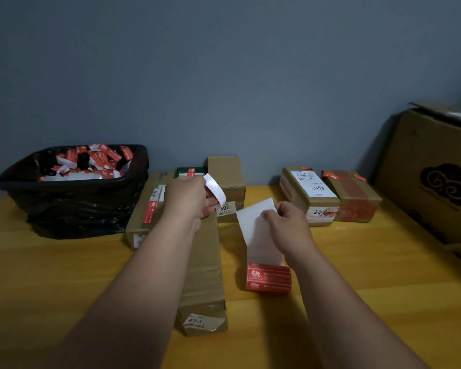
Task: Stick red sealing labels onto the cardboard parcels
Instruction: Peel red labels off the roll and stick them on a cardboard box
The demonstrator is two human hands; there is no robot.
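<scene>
Both hands pinch paper: left hand (pixel 187 196) a curled white strip (pixel 215 191) (twelve o'clock of the long parcel (pixel 202 267)), right hand (pixel 285 222) the label backing sheet (pixel 256 230).

Dim, even indoor light, soft shadows, slight softness, wide-angle bending at edges.

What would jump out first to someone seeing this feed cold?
Probably the two hands at centre: the left hand pinches a curling white strip, while the right hand holds the white backing sheet that runs down to the red label pad on the table. Next, the black bin at far left, heaped with red and white scraps.
</scene>
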